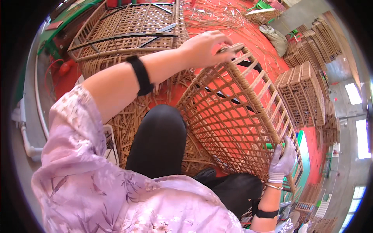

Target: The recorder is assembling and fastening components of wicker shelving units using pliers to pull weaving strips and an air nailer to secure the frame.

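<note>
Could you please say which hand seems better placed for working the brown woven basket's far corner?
Probably the bare left hand: it is at that corner of the brown woven basket, while the pale-gloved right hand holds its nearer end.

Blurred, covered, cropped
The left hand (206, 48) is blurred at the fingertips, its contact with the basket (248, 95) unclear; the left forearm (163, 64) hides part of the rear basket (134, 21), and the upper edge crops the green table (70, 19).

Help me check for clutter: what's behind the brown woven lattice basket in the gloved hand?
Through the brown woven lattice basket show red floor, flat black strips and a narrow green piece. Its weave hides the rest from view.
</note>
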`<control>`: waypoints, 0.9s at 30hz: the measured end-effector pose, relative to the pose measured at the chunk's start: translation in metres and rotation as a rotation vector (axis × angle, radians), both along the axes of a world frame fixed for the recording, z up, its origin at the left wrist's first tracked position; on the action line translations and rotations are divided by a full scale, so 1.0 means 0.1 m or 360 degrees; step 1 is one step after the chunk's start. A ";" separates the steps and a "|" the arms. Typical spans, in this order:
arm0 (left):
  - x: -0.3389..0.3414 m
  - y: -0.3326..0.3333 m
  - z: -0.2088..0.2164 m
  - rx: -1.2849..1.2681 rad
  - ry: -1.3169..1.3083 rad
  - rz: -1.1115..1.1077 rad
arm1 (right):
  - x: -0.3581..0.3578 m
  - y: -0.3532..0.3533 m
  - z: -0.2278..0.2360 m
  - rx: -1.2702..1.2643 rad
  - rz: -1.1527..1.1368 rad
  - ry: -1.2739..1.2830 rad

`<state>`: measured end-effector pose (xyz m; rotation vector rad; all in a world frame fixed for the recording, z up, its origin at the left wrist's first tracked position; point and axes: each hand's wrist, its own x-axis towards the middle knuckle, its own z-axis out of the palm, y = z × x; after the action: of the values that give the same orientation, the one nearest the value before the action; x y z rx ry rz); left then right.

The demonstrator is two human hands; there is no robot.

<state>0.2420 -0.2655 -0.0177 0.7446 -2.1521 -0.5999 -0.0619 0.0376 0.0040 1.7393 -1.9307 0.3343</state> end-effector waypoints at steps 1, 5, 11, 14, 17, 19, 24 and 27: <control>0.07 0.14 0.04 -0.0422 -0.0081 -0.0087 | 0.01 -0.03 -0.01 -0.0007 -0.0016 -0.0013; -0.02 0.29 0.08 -0.1076 -0.0263 -0.0339 | 0.19 -0.05 0.09 -0.0279 -0.0029 -0.0014; -0.10 0.34 0.22 -0.1142 -0.0850 -0.0190 | 0.62 -0.63 0.07 -0.0135 0.0300 -0.0089; -0.20 0.34 0.19 -0.1224 -0.0785 -0.0212 | 0.77 -0.84 0.03 -0.0097 0.0242 -0.0026; -0.21 0.34 0.23 -0.1238 -0.0711 -0.0240 | 0.78 -0.93 -0.06 -0.0139 0.0140 -0.0056; -0.21 0.32 0.27 -0.1237 -0.0855 -0.0283 | 0.75 -0.92 -0.09 -0.0176 0.0214 -0.0153; -0.19 0.25 0.34 -0.1060 -0.0957 -0.0400 | 0.73 -0.88 -0.09 -0.0185 0.0260 -0.0156; -0.22 0.40 0.46 -0.0893 -0.1172 -0.0276 | 0.77 -0.76 0.00 -0.0215 0.0362 -0.0236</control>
<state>0.2204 -0.2253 0.0286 0.5014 -2.8831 0.2658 0.0148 -0.0388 0.0038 1.8921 -1.7650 0.6774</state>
